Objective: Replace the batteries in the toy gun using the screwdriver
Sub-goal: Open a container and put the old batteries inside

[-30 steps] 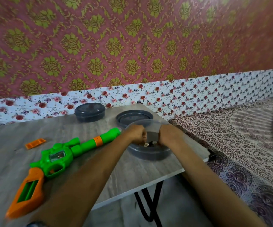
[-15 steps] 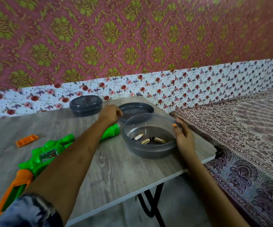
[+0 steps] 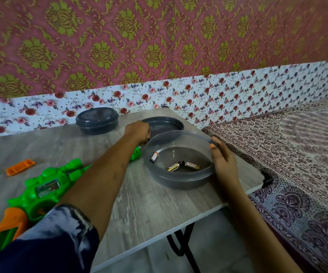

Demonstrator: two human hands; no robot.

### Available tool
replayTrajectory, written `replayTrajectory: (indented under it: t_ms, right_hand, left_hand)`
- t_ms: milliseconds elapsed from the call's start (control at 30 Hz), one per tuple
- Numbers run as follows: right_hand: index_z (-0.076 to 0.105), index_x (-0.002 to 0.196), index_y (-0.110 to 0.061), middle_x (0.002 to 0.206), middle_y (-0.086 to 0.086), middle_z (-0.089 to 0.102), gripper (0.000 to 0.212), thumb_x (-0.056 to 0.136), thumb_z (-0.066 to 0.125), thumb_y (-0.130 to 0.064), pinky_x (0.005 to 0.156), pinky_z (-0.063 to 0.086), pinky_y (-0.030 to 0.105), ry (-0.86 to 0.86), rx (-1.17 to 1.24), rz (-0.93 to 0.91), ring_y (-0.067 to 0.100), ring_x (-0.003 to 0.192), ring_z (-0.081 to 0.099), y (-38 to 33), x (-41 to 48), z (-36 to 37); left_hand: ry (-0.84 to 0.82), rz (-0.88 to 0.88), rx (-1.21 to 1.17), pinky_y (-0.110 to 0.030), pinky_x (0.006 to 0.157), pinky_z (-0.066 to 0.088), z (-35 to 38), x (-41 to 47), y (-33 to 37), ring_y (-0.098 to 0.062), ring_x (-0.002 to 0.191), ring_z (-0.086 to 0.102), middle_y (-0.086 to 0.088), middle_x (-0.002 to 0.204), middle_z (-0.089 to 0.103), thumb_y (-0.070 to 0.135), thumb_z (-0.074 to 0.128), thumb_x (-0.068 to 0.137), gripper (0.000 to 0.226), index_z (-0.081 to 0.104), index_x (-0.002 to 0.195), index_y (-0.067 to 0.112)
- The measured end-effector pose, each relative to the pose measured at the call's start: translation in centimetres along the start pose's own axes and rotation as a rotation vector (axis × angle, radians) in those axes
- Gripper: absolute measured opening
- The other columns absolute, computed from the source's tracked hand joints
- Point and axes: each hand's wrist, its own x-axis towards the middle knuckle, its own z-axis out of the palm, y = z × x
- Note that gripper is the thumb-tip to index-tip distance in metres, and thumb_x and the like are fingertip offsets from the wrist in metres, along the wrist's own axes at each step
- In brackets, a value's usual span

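Batteries (image 3: 174,166), three small cylinders, lie loose on the floor of the open grey container (image 3: 178,181) near the right edge of the table (image 3: 139,203). Two meet at their ends toward the front and one lies apart at the left. They look light, rigid and smooth-cased, so they will probably roll and slip. Each is best pinched across the middle of its barrel, one at a time. The container seems to be thin, light plastic that could slide on the smooth tabletop, so a steadying hand at its wall makes sense. The right hand (image 3: 221,160) rests against its right side, fingers nearly straight along the wall and thumb up at the rim, bracing rather than clenching. The left hand (image 3: 139,131) reaches across to the lid (image 3: 167,125) lying just behind the container. Its fingers curl down over the near rim in what looks like a grip, though the fingertips are hidden. The toy gun (image 3: 47,190) lies at the table's left, partly under the left forearm, with a rectangular opening in its green body. The orange cover (image 3: 20,167) lies well apart from it.
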Motion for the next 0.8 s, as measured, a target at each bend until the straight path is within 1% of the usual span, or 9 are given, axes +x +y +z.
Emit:
replayTrajectory:
  t_ms: [67,167,300,367,433,467,567,633,800]
  right_hand:
    - [0.053,0.129,-0.017,0.131,0.004,0.054,0.036,0.095,0.047,-0.023,0.105,0.041,0.042,0.012,-0.001,0.001,0.020,0.120,0.049,-0.1,0.0,0.0]
    - [0.054,0.128,-0.017,0.128,0.006,0.056,0.035,0.095,0.046,-0.022,0.104,0.042,0.041,0.008,-0.024,-0.017,0.021,0.118,0.051,-0.2,-0.1,0.0]
    - [0.054,0.129,-0.019,0.128,0.004,0.055,0.035,0.095,0.046,-0.022,0.104,0.041,0.040,0.013,-0.036,-0.013,0.019,0.118,0.050,-0.4,-0.2,0.1]
    - [0.052,0.130,-0.018,0.130,0.004,0.053,0.036,0.095,0.046,-0.022,0.102,0.040,0.035,0.006,-0.035,-0.007,0.017,0.118,0.047,-0.7,-0.5,0.0]
    - [0.051,0.131,-0.018,0.131,0.004,0.052,0.037,0.095,0.046,-0.024,0.103,0.039,0.036,0.003,-0.037,0.002,0.019,0.120,0.046,-1.0,-0.8,0.0]
    - [0.051,0.131,-0.018,0.132,0.004,0.052,0.037,0.095,0.046,-0.025,0.104,0.038,0.037,0.005,-0.044,0.006,0.020,0.122,0.046,-1.2,-1.0,0.0]
    - [0.051,0.132,-0.017,0.133,0.006,0.052,0.038,0.096,0.045,-0.027,0.108,0.036,0.041,0.000,-0.055,0.021,0.022,0.125,0.046,-1.6,-1.6,0.1]
    - [0.050,0.132,-0.017,0.133,0.007,0.053,0.038,0.096,0.044,-0.028,0.108,0.036,0.043,-0.003,-0.064,0.028,0.023,0.125,0.046,-1.7,-1.9,0.0]
    - [0.042,0.138,-0.016,0.142,0.007,0.043,0.042,0.098,0.039,-0.031,0.107,0.030,0.038,-0.011,-0.083,0.109,0.024,0.131,0.039,-2.3,-2.7,-0.6]
  left_hand:
    - [0.082,0.002,0.030,-0.031,0.075,0.046,-0.3,0.0,-0.1,-0.025,0.090,0.059,-0.006,0.103,0.064,0.019,0.061,0.086,0.018,0.065,0.103,0.018]
    - [0.207,0.038,-0.066,-0.035,0.080,0.045,-2.0,-0.6,-0.9,-0.030,0.103,0.058,-0.010,0.111,0.064,0.022,0.059,0.089,0.022,0.062,0.110,0.020]
    - [0.386,0.063,-0.236,-0.041,0.077,0.047,-4.6,-2.4,-2.1,-0.037,0.099,0.058,-0.017,0.109,0.064,0.021,0.049,0.095,0.023,0.054,0.116,0.014]
    - [0.466,0.024,-0.433,-0.041,0.079,0.046,-5.6,-3.6,-2.2,-0.036,0.099,0.058,-0.018,0.110,0.063,0.020,0.047,0.097,0.024,0.050,0.119,0.010]
    - [0.540,-0.041,-0.784,-0.036,0.079,0.045,-6.6,-5.1,-1.9,-0.029,0.094,0.057,-0.015,0.104,0.063,0.018,0.045,0.098,0.021,0.050,0.116,0.007]
    - [0.546,-0.083,-0.996,-0.030,0.073,0.047,-7.0,-6.0,-1.6,-0.025,0.087,0.055,-0.010,0.097,0.062,0.018,0.044,0.099,0.017,0.049,0.113,0.009]
    - [0.400,-0.276,-1.519,-0.014,0.044,0.043,-7.4,-8.1,-0.8,-0.012,0.063,0.048,0.000,0.079,0.052,0.017,0.041,0.101,0.009,0.048,0.096,0.016]
    - [0.260,-0.413,-1.732,-0.014,0.038,0.039,-6.7,-9.1,-0.7,-0.007,0.053,0.045,0.000,0.072,0.049,0.015,0.042,0.100,0.022,0.049,0.080,0.018]
    - [-0.054,-0.541,-1.763,-0.011,0.031,0.030,-4.4,-11.1,0.0,-0.009,0.051,0.036,-0.001,0.067,0.044,0.012,0.035,0.101,0.030,0.046,0.073,0.017]
